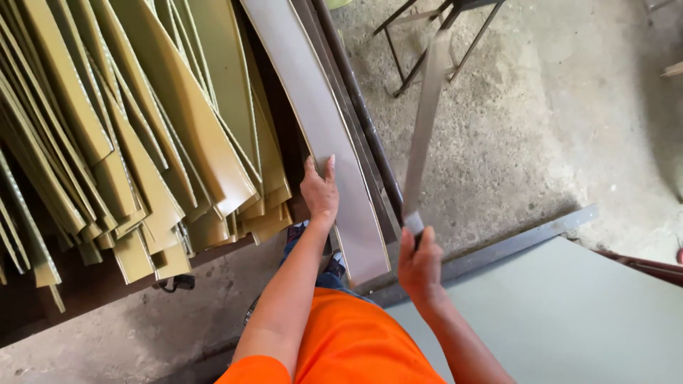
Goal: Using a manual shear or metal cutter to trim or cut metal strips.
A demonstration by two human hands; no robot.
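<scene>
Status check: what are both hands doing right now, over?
Left hand flat on grey curved panel. Right hand grips thin metal strip, raised. Olive panel stack alongside left.

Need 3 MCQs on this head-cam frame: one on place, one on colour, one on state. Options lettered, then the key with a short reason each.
1. Where is the left hand?
A. flat on the grey-brown panel
B. on the steel frame
C. in a pocket

2. What colour are the stacked sheets at left?
A. red
B. olive-yellow
C. white

3. What is the state of the right hand?
A. open and empty
B. resting on the floor
C. closed on the lower end of a thin metal strip

Key:
1 A: palm and fingers lie on the curved panel's face.
2 B: every sheet in the pile shows olive-yellow.
3 C: fingers wrap the strip, which rises up and away over the concrete floor.
</scene>
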